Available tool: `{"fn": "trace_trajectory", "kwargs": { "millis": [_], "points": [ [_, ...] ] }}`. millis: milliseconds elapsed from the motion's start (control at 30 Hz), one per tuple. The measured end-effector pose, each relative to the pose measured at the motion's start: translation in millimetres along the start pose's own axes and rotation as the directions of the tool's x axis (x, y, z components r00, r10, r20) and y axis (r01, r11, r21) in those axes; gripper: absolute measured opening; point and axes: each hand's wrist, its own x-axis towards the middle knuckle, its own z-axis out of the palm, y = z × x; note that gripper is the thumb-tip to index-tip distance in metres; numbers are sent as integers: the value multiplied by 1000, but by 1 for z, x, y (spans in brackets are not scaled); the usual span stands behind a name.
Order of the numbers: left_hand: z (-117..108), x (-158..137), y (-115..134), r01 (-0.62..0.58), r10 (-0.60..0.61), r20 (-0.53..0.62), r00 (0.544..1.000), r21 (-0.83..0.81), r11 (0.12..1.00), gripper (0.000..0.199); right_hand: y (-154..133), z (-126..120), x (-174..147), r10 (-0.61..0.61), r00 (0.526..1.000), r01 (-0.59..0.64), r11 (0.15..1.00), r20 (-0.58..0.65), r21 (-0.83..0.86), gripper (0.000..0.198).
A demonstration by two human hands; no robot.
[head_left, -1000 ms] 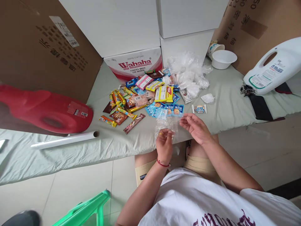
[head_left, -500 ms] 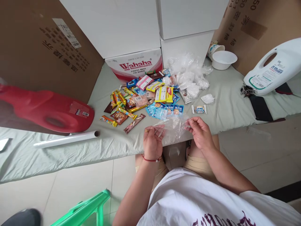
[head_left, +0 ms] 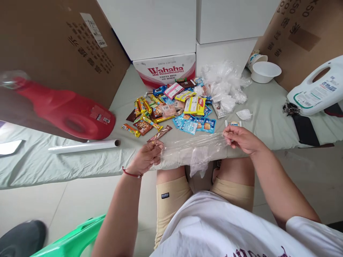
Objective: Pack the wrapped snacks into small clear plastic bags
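Observation:
A thin, clear plastic bag (head_left: 198, 151) is stretched sideways between my two hands, just above the table's front edge, its crumpled middle sagging over the edge. My left hand (head_left: 147, 156) pinches its left end. At the right end, the thumb and fingers of my right hand (head_left: 242, 138) are closed on the plastic. A small white-and-blue wrapped snack (head_left: 233, 123) lies just behind my right hand, partly covered by it. Beyond the bag spreads a pile of packaged snacks (head_left: 160, 110), with a brown wafer bar (head_left: 160, 134) near my left hand.
Crumpled clear plastic bags (head_left: 223, 85) are heaped behind the snacks, and one small bundle (head_left: 244, 114) lies apart. A red jug (head_left: 77, 114) and a white roll (head_left: 85, 146) are at left. A white bowl (head_left: 266, 72), a white detergent bottle (head_left: 317, 89) and a black phone-like slab (head_left: 305, 130) are at right.
My hands have moved apart, the left one farther, pulling the plastic bag wide and taut along its upper edge. The view has shifted slightly to the left.

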Motion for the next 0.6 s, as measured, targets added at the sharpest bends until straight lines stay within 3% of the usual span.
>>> {"fn": "trace_trajectory", "kwargs": {
  "millis": [100,167,233,267,333,400,433,500,600],
  "points": [
    [-3,13,-1,-18,7,-154,988,-70,997,37,4,10,40,-49,983,8,975,-178,-222,24],
    [1,23,-5,-37,13,-218,976,-104,994,40,5,21,59,-281,896,101,884,-344,-457,13],
    [6,29,-9,-49,24,-206,978,-120,991,41,3,31,66,-532,798,261,729,-284,-633,17],
    [8,31,-10,-54,28,-198,980,-129,990,41,1,35,65,-596,786,360,659,-166,-661,25],
    [11,33,-11,-51,21,-201,979,-145,988,38,-1,40,61,-557,817,522,602,150,-605,44],
    [12,37,-9,-46,6,-231,973,-166,985,33,1,43,58,-374,832,549,654,409,-520,63],
    [11,40,-8,-49,4,-247,969,-176,983,30,4,44,57,-286,834,520,694,472,-499,69],
    [8,47,-5,-67,9,-289,957,-193,979,25,13,44,59,-189,854,439,760,484,-478,63],
    [2,57,-3,-106,27,-371,928,-194,975,20,25,46,63,-207,899,382,800,385,-462,30]
  ]
}}
